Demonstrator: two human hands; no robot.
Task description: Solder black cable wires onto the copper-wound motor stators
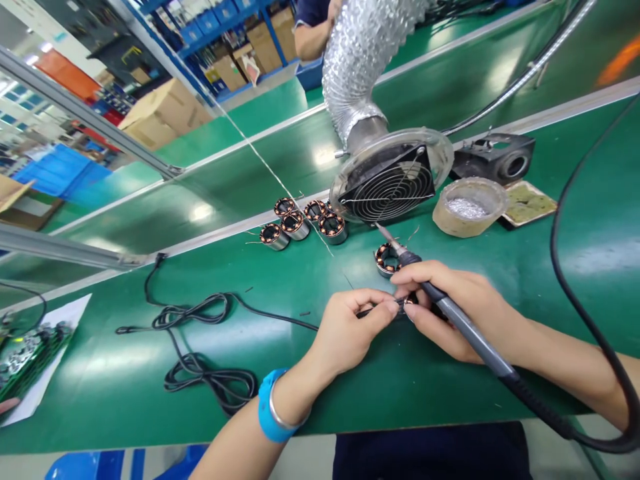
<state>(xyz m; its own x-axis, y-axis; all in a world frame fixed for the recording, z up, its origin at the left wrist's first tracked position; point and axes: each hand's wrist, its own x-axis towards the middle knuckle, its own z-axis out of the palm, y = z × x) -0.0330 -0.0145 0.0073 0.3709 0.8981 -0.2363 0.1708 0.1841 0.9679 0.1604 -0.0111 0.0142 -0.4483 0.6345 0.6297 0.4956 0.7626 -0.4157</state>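
My left hand [353, 327] pinches the end of a black cable [280, 317] between thumb and fingers. Close against it, my right hand [450, 307] holds a soldering iron [465, 327], its tip pointing up and left toward the fan. The right fingertips also touch a small copper-wound part [411, 300], mostly hidden by the fingers. Just beyond the hands stands a copper-wound ring coil [387, 259]. Several similar coils [295, 225] are grouped left of the fume fan [393, 187].
Coiled black cables [200, 313] lie to the left. A tub of silvery material [470, 207], a sponge tray [530, 203] and an iron stand [500, 159] are at right. A green tray [30, 363] sits far left, beside another person's fingers. Behind the duct [357, 60] is a person's arm [313, 40].
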